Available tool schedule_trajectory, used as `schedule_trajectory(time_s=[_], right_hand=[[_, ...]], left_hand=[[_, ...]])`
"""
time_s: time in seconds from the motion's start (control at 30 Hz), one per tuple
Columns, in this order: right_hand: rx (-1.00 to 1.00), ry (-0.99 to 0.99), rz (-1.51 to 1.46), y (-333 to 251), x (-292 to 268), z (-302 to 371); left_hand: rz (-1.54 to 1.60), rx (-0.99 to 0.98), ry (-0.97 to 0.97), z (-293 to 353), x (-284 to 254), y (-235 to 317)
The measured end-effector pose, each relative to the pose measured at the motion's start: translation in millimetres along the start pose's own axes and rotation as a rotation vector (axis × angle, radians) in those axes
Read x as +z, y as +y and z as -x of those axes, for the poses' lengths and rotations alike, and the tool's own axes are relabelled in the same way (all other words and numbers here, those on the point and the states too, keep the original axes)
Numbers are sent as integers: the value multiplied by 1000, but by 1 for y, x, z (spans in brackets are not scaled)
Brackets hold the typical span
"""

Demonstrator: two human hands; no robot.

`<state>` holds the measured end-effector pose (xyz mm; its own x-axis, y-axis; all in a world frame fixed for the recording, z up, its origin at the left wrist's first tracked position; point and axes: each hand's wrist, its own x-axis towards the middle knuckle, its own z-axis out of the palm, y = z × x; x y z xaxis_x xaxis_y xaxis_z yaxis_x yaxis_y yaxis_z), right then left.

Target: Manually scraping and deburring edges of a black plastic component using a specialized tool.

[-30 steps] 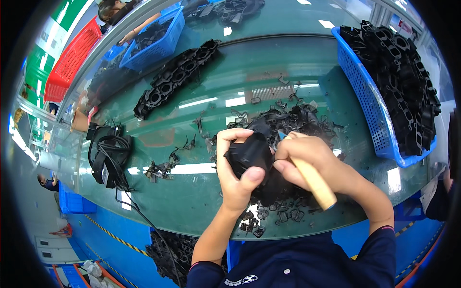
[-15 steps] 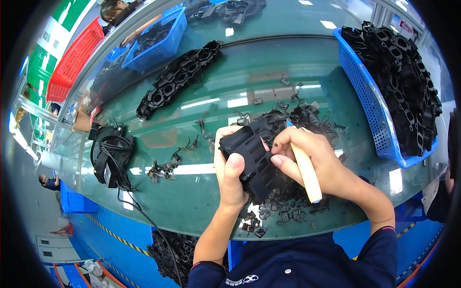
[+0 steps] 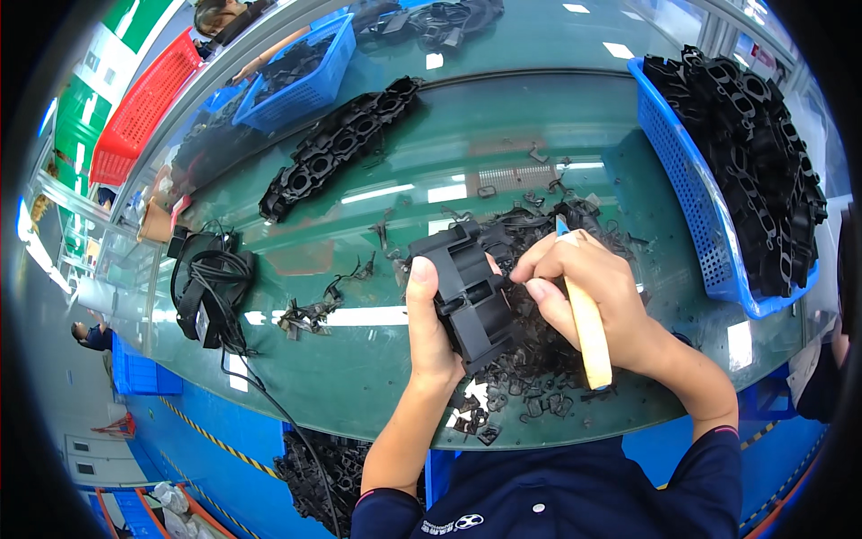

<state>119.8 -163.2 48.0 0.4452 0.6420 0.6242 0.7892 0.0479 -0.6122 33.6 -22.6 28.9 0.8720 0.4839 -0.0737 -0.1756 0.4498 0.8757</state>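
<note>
A black moulded plastic part [image 3: 462,292] with ribbed, rounded sections is gripped in my left hand [image 3: 429,328], thumb across its near face. Close to its right side is my right hand [image 3: 597,287], closed around a trimming knife [image 3: 588,337] with a pale yellow handle and a blue tip that points away from me. The thumb and forefinger of that hand come together beside the part; whether they pinch anything is too small to tell. Below both hands lies a heap of black plastic scraps [image 3: 543,395].
A long black moulded part [image 3: 337,148] lies at the far left of the green table [image 3: 359,377]. On the right stands a blue basket [image 3: 696,198] full of similar parts. A black headset-like device with a coiled cable [image 3: 211,283] is at left. Beyond the divider is another blue basket [image 3: 305,76] and a person.
The black part has turned in my left hand and now shows more of its ribbed face. My right hand has shifted slightly right with the knife, away from the part.
</note>
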Motion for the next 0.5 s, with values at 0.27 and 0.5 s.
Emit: schedule_trajectory(time_s=[0.27, 0.5], right_hand=[[-172, 4, 65, -3, -3, -6], [-145, -193, -55, 2, -3, -8]], left_hand=[[146, -348, -103, 2, 4, 5], [356, -703, -375, -5, -17, -12]])
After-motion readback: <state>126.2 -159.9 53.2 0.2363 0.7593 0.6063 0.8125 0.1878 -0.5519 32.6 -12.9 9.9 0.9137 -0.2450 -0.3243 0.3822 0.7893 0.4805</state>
